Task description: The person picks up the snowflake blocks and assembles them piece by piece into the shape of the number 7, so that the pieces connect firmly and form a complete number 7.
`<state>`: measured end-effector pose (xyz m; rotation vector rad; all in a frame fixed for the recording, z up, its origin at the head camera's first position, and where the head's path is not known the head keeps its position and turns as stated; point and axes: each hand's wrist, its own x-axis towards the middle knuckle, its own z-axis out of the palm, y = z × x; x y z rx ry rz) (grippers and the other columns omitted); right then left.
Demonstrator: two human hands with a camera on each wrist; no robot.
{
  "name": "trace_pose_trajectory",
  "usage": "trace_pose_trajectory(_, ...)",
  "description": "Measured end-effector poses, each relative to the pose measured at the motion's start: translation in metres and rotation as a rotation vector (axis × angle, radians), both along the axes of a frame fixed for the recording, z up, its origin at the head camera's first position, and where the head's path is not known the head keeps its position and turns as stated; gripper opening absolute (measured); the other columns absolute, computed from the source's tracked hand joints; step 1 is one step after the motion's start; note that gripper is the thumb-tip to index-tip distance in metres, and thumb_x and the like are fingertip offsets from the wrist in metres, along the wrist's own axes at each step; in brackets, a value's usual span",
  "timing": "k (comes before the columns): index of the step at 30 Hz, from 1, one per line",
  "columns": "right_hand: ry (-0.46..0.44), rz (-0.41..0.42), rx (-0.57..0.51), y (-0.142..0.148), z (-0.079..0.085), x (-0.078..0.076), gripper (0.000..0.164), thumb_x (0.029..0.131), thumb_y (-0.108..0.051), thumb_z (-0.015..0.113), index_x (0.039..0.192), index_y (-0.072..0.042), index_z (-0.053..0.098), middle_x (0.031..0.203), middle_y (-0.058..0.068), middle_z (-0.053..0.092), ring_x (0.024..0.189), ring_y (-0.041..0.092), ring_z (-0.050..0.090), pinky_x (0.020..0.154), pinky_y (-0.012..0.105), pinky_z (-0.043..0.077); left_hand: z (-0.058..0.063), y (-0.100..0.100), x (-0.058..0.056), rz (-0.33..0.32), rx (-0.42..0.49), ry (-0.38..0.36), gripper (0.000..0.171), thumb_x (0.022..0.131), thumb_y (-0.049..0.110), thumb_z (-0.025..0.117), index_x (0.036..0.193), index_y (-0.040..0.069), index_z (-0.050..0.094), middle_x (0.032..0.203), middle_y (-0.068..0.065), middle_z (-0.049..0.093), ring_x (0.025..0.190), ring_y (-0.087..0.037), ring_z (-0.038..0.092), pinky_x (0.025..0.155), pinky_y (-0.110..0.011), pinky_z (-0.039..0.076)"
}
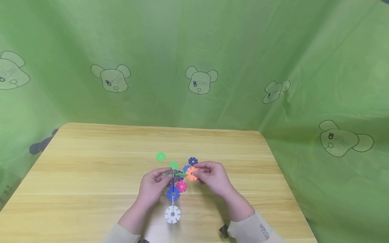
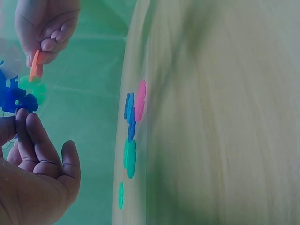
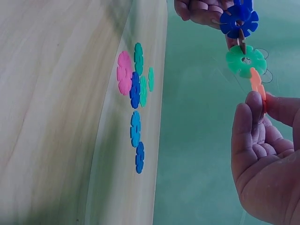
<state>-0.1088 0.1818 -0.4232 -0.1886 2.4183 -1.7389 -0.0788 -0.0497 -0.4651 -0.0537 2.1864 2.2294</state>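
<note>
My left hand (image 1: 152, 189) pinches a chain of notched plastic snowflake discs near its grey disc (image 1: 174, 177), thumb on one side and fingertips on the other. From there the chain runs towards me through a blue disc (image 1: 173, 194) to a white disc (image 1: 172, 215) at the near end. On its right side a green disc (image 3: 246, 62) sticks out. Between thumb and fingers, my right hand (image 1: 215, 179) holds an orange disc (image 1: 192, 173) edge-on to that green one, its rim right at the green rim. Both hands are raised above the table.
Several loose discs lie flat on the wooden table (image 1: 91, 168) beyond and beneath the hands, among them a pink disc (image 1: 181, 186), a green disc (image 1: 161, 156) and a dark blue disc (image 1: 192, 161). A green curtain (image 1: 158, 101) with bear faces hangs around the table.
</note>
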Motion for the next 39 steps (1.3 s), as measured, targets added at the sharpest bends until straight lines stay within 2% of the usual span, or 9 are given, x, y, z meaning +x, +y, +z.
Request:
trace_pose_trajectory(8, -0.002, 0.007, -0.013, 0.000, -0.003, 0.003, 0.023, 0.093, 0.008, 0.070, 0.115, 0.011, 0.072, 0.088, 0.014, 0.077, 0.073, 0.021, 0.073, 0.068, 0.032, 0.066, 0.000, 0.002, 0.001, 0.011, 0.000, 0.005, 0.027, 0.097, -0.001, 0.071, 0.123, -0.006, 0.071, 0.085, -0.014, 0.077, 0.079, -0.019, 0.074, 0.081, -0.026, 0.063)
trace_pose_trajectory(17, -0.046, -0.037, -0.079, 0.000, -0.004, 0.007, 0.022, 0.094, 0.011, 0.068, 0.116, 0.014, 0.070, 0.091, 0.019, 0.077, 0.070, 0.016, 0.072, 0.070, 0.034, 0.066, 0.002, 0.007, 0.000, 0.019, -0.010, 0.021, 0.025, 0.095, -0.001, 0.072, 0.120, -0.006, 0.073, 0.084, -0.014, 0.077, 0.076, -0.018, 0.074, 0.076, -0.024, 0.063)
trace_pose_trajectory(23, -0.060, -0.042, -0.105, 0.000, -0.003, 0.008, 0.022, 0.094, 0.011, 0.068, 0.116, 0.015, 0.069, 0.093, 0.021, 0.077, 0.069, 0.015, 0.072, 0.070, 0.034, 0.066, 0.000, 0.009, 0.001, 0.025, -0.023, 0.021, 0.024, 0.095, -0.002, 0.073, 0.119, -0.005, 0.073, 0.084, -0.014, 0.077, 0.076, -0.018, 0.073, 0.074, -0.032, 0.065)
trace_pose_trajectory(29, -0.068, -0.061, -0.132, -0.001, -0.008, 0.011, 0.022, 0.094, 0.010, 0.069, 0.115, 0.014, 0.070, 0.092, 0.020, 0.076, 0.070, 0.017, 0.072, 0.071, 0.034, 0.066, 0.001, 0.009, 0.004, 0.036, -0.014, 0.022, 0.025, 0.095, -0.001, 0.073, 0.120, -0.006, 0.073, 0.087, -0.015, 0.077, 0.078, -0.019, 0.074, 0.075, -0.025, 0.063)
trace_pose_trajectory(34, -0.072, -0.075, -0.151, -0.005, -0.012, 0.015, 0.020, 0.093, 0.011, 0.069, 0.113, 0.013, 0.071, 0.092, 0.021, 0.076, 0.070, 0.018, 0.072, 0.070, 0.034, 0.066, -0.001, 0.009, 0.008, 0.032, 0.005, 0.004, 0.025, 0.095, -0.002, 0.073, 0.120, -0.006, 0.073, 0.087, -0.015, 0.077, 0.077, -0.016, 0.073, 0.075, -0.024, 0.063)
trace_pose_trajectory(39, -0.053, -0.079, -0.157, -0.009, -0.011, 0.018, 0.020, 0.094, 0.011, 0.069, 0.114, 0.013, 0.071, 0.093, 0.021, 0.077, 0.069, 0.018, 0.072, 0.070, 0.035, 0.066, 0.001, 0.009, 0.009, 0.049, -0.006, 0.027, 0.023, 0.094, -0.003, 0.073, 0.117, -0.006, 0.073, 0.085, -0.015, 0.077, 0.074, -0.013, 0.072, 0.073, -0.025, 0.063)
